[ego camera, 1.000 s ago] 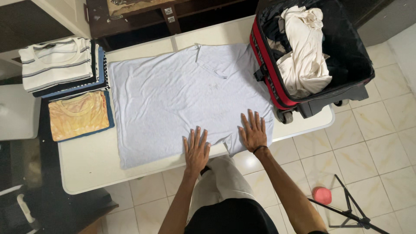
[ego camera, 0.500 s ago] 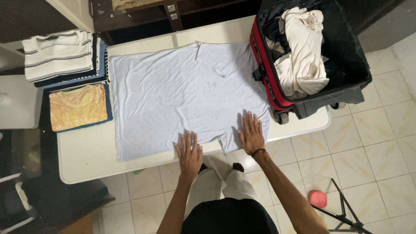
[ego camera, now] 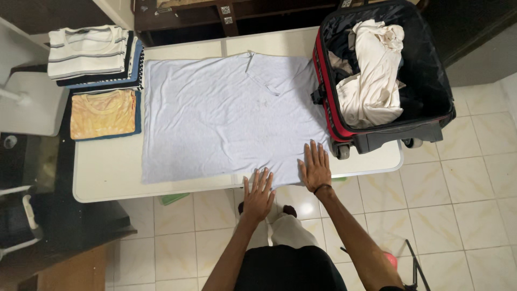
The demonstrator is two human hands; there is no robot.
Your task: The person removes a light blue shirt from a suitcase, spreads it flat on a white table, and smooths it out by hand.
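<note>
Pale blue shirt (ego camera: 226, 116) flat on white table (ego camera: 107, 178), right hand (ego camera: 315, 167) pressing its hem, fingers together, left hand (ego camera: 258, 194) fingers spread at the table edge, seemingly touching cloth

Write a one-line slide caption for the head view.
Both hands, left and right, flat on a pale blue T-shirt beside an open suitcase.

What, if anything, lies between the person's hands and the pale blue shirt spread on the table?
Nothing visible does. The right hand lies flat on the pale blue shirt near its lower right corner. The left hand rests at the near edge of the white table, its fingertips reaching the shirt's hem.
</note>
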